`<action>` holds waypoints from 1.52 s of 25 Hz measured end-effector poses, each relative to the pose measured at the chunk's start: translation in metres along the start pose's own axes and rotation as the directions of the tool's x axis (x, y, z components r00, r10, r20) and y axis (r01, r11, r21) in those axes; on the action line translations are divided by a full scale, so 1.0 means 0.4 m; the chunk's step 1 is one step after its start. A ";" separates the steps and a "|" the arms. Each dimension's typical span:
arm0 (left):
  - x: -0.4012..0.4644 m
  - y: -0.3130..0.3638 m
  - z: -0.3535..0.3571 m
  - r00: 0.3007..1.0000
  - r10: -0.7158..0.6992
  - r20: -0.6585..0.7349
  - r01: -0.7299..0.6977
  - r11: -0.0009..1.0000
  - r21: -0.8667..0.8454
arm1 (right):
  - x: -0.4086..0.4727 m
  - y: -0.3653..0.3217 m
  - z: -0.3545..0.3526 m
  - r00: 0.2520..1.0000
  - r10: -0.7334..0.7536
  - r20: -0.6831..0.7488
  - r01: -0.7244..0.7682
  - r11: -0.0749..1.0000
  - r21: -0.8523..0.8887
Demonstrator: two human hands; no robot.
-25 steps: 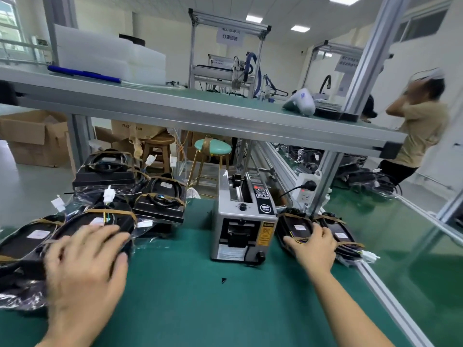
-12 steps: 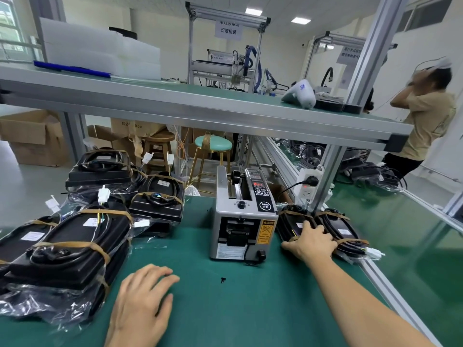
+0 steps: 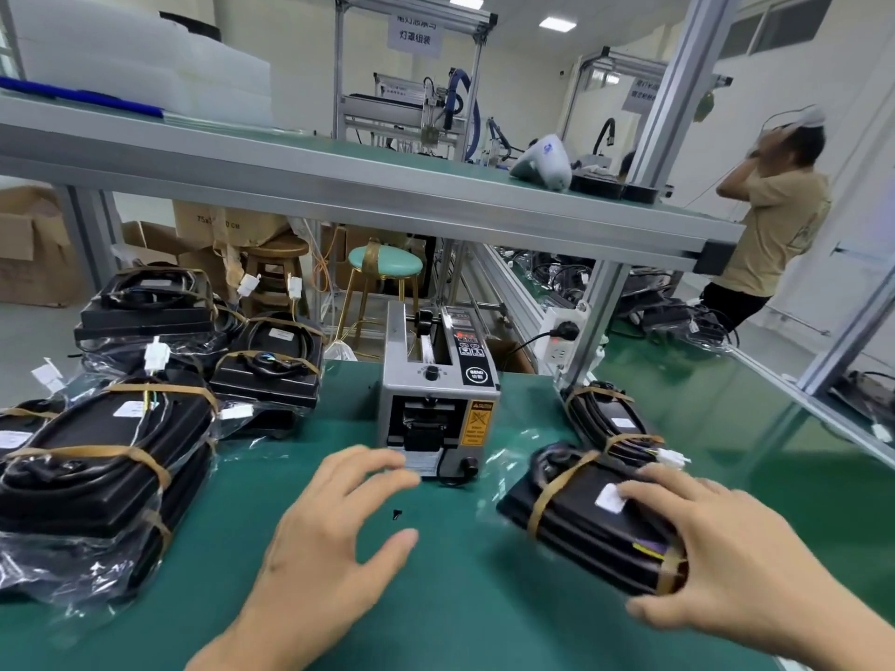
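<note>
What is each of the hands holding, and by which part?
Right hand grips the banded black power adapter by its near end; left hand holds nothing.

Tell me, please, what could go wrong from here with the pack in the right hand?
The right hand grips the pack at one end only; it could slip or tip.
The white connector beside it might snag on the next pack.
The left hand hovers close to the dispenser and could knock it.
</note>
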State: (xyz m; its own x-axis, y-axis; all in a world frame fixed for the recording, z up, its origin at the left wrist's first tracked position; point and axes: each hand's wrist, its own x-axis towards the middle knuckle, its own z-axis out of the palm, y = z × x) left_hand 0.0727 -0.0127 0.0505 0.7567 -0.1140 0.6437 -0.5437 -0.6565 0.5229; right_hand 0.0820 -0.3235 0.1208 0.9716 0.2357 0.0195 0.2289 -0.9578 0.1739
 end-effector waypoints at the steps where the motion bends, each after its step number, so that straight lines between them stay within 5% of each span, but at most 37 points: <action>1: 0.021 0.027 0.002 0.995 0.028 0.096 -0.024 0.999 -0.044 | -0.011 -0.019 -0.025 0.993 -0.112 0.032 0.111 0.994 0.008; 3: 0.064 0.069 0.010 0.915 0.137 0.380 -0.128 0.991 -0.049 | -0.005 -0.074 -0.058 0.940 -0.327 0.096 0.326 0.945 0.029; 5: 0.103 0.084 0.003 0.750 0.090 0.656 -0.141 0.990 0.026 | 0.024 -0.141 -0.072 0.849 -0.520 0.091 0.521 0.853 0.010; 8: 0.135 0.048 -0.041 0.584 -0.028 0.811 0.101 0.994 -0.038 | 0.062 -0.221 -0.082 0.695 -0.717 -0.053 0.707 0.695 -0.131; 10: 0.123 0.008 -0.066 0.617 -0.102 0.781 0.156 0.988 0.006 | 0.086 -0.257 -0.078 0.610 -0.780 -0.138 0.752 0.625 -0.208; 12: 0.102 -0.028 -0.078 0.736 -0.207 0.645 0.221 0.973 0.060 | 0.113 -0.279 -0.077 0.559 -0.788 -0.259 0.746 0.614 -0.258; 15: 0.074 -0.063 -0.080 0.868 -0.291 0.403 0.370 0.920 -0.132 | 0.156 -0.288 -0.070 0.495 -0.788 -0.366 0.735 0.604 -0.308; 20: 0.061 -0.101 -0.110 0.908 -0.305 0.288 0.408 0.803 -0.435 | 0.177 -0.296 -0.023 0.410 -0.790 -0.456 0.667 0.601 -0.441; 22: 0.055 -0.107 -0.113 0.926 -0.285 0.249 0.375 0.778 -0.504 | 0.165 -0.296 -0.020 0.464 -0.655 -0.596 0.667 0.702 -0.252; 23: 0.053 -0.107 -0.112 0.934 -0.292 0.207 0.358 0.760 -0.542 | 0.159 -0.293 -0.027 0.530 -0.531 -0.661 0.693 0.721 -0.023; 25: 0.046 -0.107 -0.101 0.943 -0.299 0.144 0.324 0.730 -0.602 | 0.148 -0.289 -0.047 0.737 -0.265 -0.621 0.654 0.513 0.557; 27: 0.039 -0.108 -0.085 0.950 -0.287 0.120 0.294 0.703 -0.647 | 0.156 -0.292 -0.064 0.897 -0.190 -0.399 0.432 0.187 0.882; 30: 0.035 -0.105 -0.069 0.946 -0.307 0.105 0.288 0.643 -0.710 | 0.180 -0.324 -0.076 0.951 -0.245 -0.188 0.197 0.012 0.980; 38: -0.011 -0.104 -0.056 0.928 -0.372 -0.032 0.275 0.739 -0.616 | 0.208 -0.386 -0.056 0.967 -0.102 -0.235 0.248 0.130 0.960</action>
State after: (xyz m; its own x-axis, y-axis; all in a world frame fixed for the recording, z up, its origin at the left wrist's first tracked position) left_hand 0.0840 0.0317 0.0385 0.8925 0.1624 0.4209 -0.4173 -0.0569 0.9070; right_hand 0.1260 -0.1523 0.1176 0.9018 0.3640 0.2330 0.3275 -0.2239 -0.9179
